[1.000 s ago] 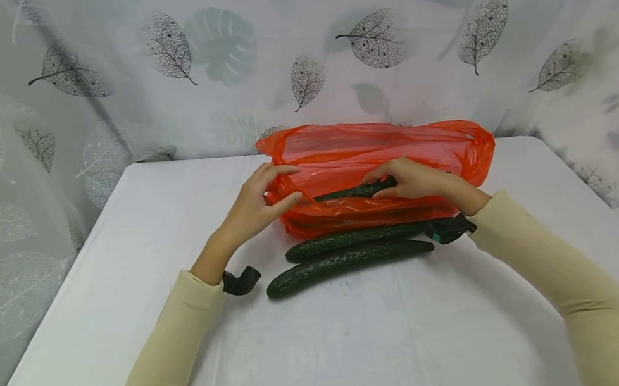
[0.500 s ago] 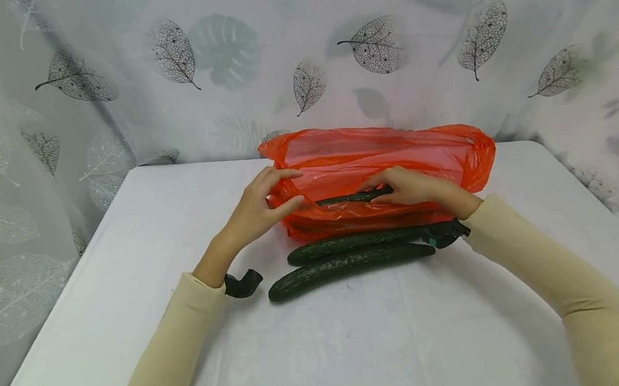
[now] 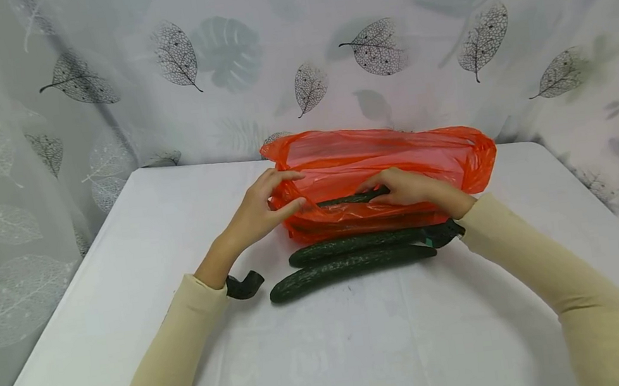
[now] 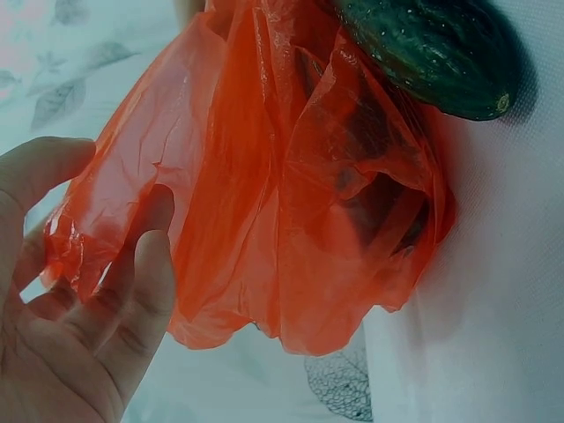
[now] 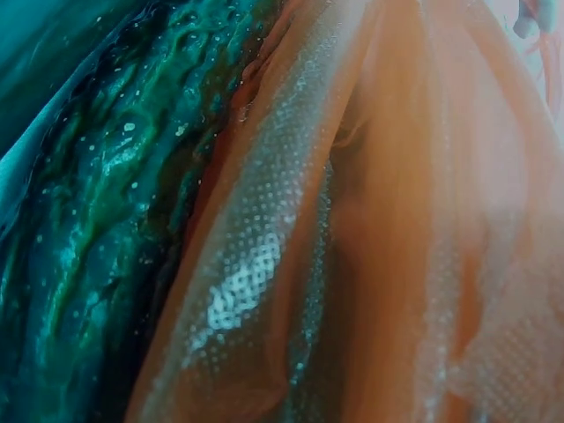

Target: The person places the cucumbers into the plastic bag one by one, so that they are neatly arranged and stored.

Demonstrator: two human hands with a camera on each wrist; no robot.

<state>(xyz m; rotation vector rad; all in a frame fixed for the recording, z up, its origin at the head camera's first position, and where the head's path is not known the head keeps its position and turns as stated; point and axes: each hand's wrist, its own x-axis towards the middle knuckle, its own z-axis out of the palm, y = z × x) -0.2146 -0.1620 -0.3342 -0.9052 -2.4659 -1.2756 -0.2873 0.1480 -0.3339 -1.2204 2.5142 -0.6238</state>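
A red translucent plastic bag (image 3: 374, 154) lies on its side at the back of the table, its mouth gaping toward me. My right hand (image 3: 409, 186) reaches in and grips the end of a dark green cucumber (image 3: 352, 199), partly hidden by the film. At the bag's left end, my left hand (image 3: 256, 208) has thumb and fingers spread apart; the left wrist view has this hand (image 4: 97, 300) against the film, some fingertips seen through it. Two cucumbers lie in front of the bag, a rear one (image 3: 350, 245) and a front one (image 3: 347, 269). The right wrist view hides my right hand.
A white cloth covers the table (image 3: 328, 356). Behind it hangs a leaf-patterned curtain (image 3: 254, 110). Black wrist cameras stick out below both wrists, the left one (image 3: 247, 285) over the table and the right one (image 3: 444, 233) over the rear cucumber's end.
My right hand has shifted slightly left with the cucumber it grips, deeper along the bag. The left hand keeps its place. The head view has tilted up a little.
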